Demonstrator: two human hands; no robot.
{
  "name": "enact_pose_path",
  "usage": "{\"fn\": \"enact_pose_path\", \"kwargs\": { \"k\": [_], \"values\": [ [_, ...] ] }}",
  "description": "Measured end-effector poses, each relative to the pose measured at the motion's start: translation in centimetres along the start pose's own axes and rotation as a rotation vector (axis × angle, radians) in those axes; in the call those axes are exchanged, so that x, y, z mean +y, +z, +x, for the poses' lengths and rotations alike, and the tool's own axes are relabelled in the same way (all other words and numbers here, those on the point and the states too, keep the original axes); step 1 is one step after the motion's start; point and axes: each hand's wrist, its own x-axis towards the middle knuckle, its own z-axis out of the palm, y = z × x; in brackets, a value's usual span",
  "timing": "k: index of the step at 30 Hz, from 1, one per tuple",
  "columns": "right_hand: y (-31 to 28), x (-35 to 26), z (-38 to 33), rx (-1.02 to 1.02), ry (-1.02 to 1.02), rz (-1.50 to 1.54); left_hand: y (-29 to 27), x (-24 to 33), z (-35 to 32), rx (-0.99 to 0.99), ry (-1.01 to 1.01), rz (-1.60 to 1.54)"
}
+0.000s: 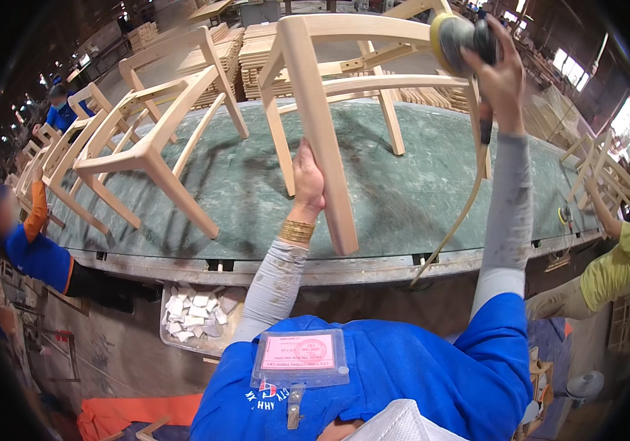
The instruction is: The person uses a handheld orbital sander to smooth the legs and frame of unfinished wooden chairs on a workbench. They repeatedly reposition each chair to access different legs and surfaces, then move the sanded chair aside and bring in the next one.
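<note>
Chair frame [320, 125], one, pale bare wood: centre of the scene, over the green worktop [245, 214], its nearest leg reaching toward the table's near edge.
Left hand [309, 182], bare, grey sleeve, gold-coloured bands at the wrist: set against the left side of that leg; fingers partly hidden behind the wood, so whether they close around it cannot be told.
Right hand [504, 77], bare: at the far right, fingers curled around the sander [465, 42].
Sander, black top, yellow-edged pad: at the right end of the frame's upper rail; exact contact cannot be told.
Hose [468, 202], tan: runs from the black handle below the sander toward the table's near edge.
Row of chair frames [180, 195], matching wood: left side of the worktop.
Stacked slats [257, 48]: far side, beyond the table.
Tray [163, 317] of white pieces [196, 312]: near left, below the table edge
</note>
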Motion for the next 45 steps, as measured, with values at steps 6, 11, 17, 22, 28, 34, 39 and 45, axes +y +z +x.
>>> {"fn": "enact_pose_path", "kwargs": {
  "k": [6,11,17,22,28,34,39,45],
  "values": [
    [0.2,4.1,-11.6,0.181,0.249,0.049,1.8,3.3,-0.2,-0.119,-0.065,-0.015],
    [2.1,4.8,-21.0,0.045,0.441,0.014,1.1,3.3,1.1,-0.159,-0.116,-0.073],
    [4.8,6.0,-32.0,-0.302,0.781,-0.095,1.4,3.8,1.9,-0.148,-0.203,-0.137],
    [5.8,5.5,-36.3,-0.569,0.876,-0.196,1.4,3.8,2.0,-0.125,-0.203,-0.143],
    [6.6,5.1,-38.8,-0.646,0.873,-0.148,0.8,4.1,3.4,-0.159,-0.225,-0.125],
    [5.6,7.4,-39.4,-0.627,0.932,-0.196,0.9,4.2,2.8,-0.104,-0.214,-0.09],
    [4.0,11.4,-39.2,-0.594,0.994,-0.26,1.3,4.6,2.6,-0.112,-0.168,0.001],
    [1.3,17.8,-41.3,-0.523,1.001,-0.417,2.0,4.6,1.7,-0.102,-0.133,0.061]
  ]
}}
